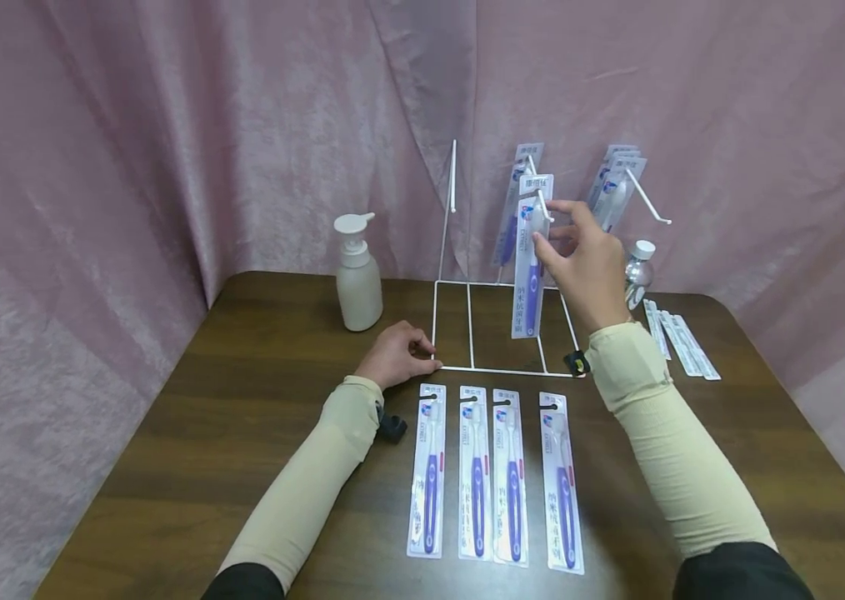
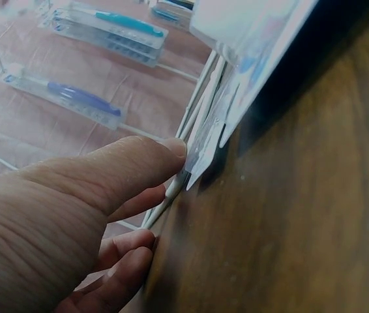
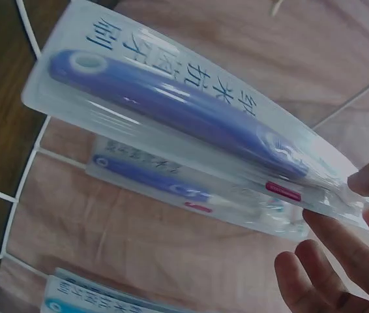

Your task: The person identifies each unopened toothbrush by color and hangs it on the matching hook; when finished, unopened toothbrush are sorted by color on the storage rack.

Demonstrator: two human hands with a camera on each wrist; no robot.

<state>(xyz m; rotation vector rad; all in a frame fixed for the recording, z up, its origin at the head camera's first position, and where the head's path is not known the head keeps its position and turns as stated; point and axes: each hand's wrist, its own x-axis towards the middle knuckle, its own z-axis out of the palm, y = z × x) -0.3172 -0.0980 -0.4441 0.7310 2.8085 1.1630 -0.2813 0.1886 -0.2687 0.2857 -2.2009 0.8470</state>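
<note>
Carrying everything, the brown worktop (image 1: 205,417) gives the white wire rack (image 1: 471,325) a flat footing for its base grid, with hooks jutting out above the back edge. In front of the rack, four toothbrush packs (image 1: 427,471) lie face up in a row, top ends toward it, presumably so each is easy to pick up. The left hand (image 1: 398,354) has thumb and fingers closed on the rack's front left corner, likely to keep the thin frame from shifting. Higher up, the right hand (image 1: 580,258) pinches the held pack (image 1: 526,275) by its upper right edge, perhaps because that leaves the top end free. This pack is upright, just left of that hand, its lower part reaching below the fingers, with a rear pack (image 1: 510,208) behind it. Smallest, the middle hook (image 1: 544,205) shows its bent tip before the held pack and appears to pass through its slot.
</note>
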